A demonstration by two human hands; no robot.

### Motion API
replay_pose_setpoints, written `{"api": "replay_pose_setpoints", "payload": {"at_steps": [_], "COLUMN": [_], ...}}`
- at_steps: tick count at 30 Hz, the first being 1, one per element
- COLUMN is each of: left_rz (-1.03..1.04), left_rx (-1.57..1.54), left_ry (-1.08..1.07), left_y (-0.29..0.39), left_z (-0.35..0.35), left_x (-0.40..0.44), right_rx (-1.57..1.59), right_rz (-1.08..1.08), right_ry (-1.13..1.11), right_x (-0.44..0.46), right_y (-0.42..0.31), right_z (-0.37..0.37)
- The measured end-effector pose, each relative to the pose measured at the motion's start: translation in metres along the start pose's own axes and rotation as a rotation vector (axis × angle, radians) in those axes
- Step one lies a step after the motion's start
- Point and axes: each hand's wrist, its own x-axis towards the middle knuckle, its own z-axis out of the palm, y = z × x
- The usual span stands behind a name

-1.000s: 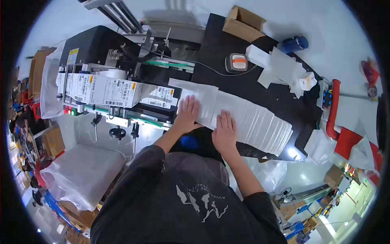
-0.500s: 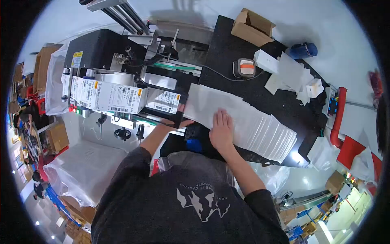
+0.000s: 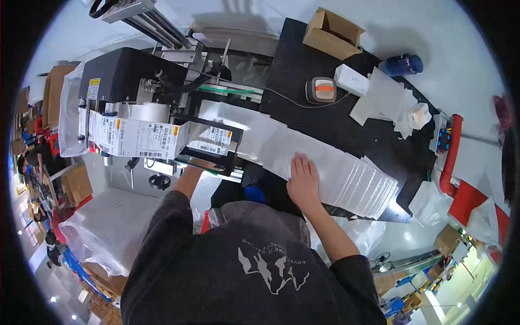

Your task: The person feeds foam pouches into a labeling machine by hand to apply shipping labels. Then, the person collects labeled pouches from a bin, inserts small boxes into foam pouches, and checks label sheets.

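Observation:
My right hand [image 3: 303, 177] lies flat, fingers stretched out, on a fanned row of white, translucent flat plastic packets [image 3: 352, 181]. The row overlaps like shingles and runs left under the black frame of a labelling machine [image 3: 132, 70]. A strip of printed labels [image 3: 146, 140] passes along the machine's front, with one label [image 3: 211, 140] showing at the frame. My left hand [image 3: 200, 163] reaches in under this frame. Its fingers are hidden there, so what they touch cannot be seen.
On the black table [image 3: 287, 59] stand an open cardboard box [image 3: 335, 35], a white box [image 3: 352, 79], a square device with an orange band [image 3: 324, 89], loose white sheets [image 3: 382, 97] and a blue cylinder [image 3: 402, 65]. A plastic-wrapped block [image 3: 116, 222] is at the lower left.
My left hand has moved left, further under the machine's frame. The leftmost packets now extend left beneath it. My right hand has shifted slightly right and down, still flat on the packets.

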Motion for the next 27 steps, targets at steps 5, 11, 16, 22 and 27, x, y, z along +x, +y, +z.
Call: {"api": "replay_pose_setpoints", "payload": {"at_steps": [5,11,16,22,27], "left_rz": [-0.001,0.117,0.066,-0.007,0.175], "left_rx": [-0.565,-0.135,-0.001,1.791,4.145], "left_ry": [0.203,0.15,0.23,0.103,-0.762], "left_y": [-0.026,0.067,0.087,0.025,0.012], "left_z": [0.006,0.049,0.04,0.02,-0.023], "left_x": [0.002,0.016,0.013,0.005,0.001], "right_rx": [0.024,0.066,0.073,0.058,0.104], "right_rz": [0.049,0.045,0.05,0.03,0.006], "right_ry": [-0.018,-0.056,-0.064,-0.076,-0.062], "right_x": [0.0,0.001,0.001,0.003,0.013], "right_y": [-0.004,-0.006,-0.007,-0.006,-0.011], "right_z": [0.006,0.006,0.004,0.012,0.028]}}
